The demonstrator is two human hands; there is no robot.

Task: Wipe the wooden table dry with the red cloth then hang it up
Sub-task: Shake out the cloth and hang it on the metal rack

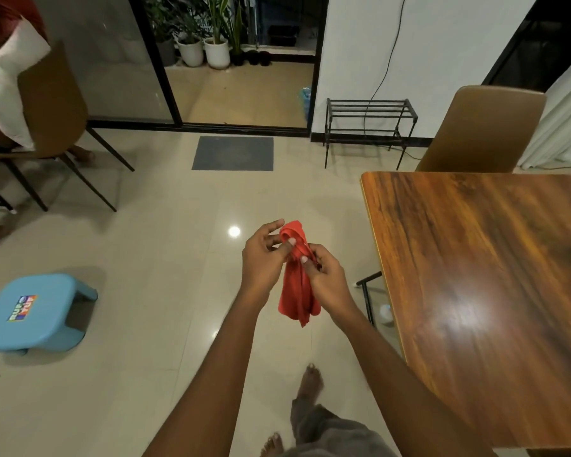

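Together, both hands' fingers (290,243) pinch the soft, bunched red cloth (298,291) beside the glossy wooden table (488,291).

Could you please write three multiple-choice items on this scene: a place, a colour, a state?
1. The red cloth is: A held left of the wooden table; B on the table; C in a bucket.
2. The plastic stool is: A green; B blue; C white.
3. The cloth is gripped by: A one hand; B neither hand; C both hands.
Answers: A, it hangs above the floor; B, its top is light blue; C, left hand and right hand hold it.
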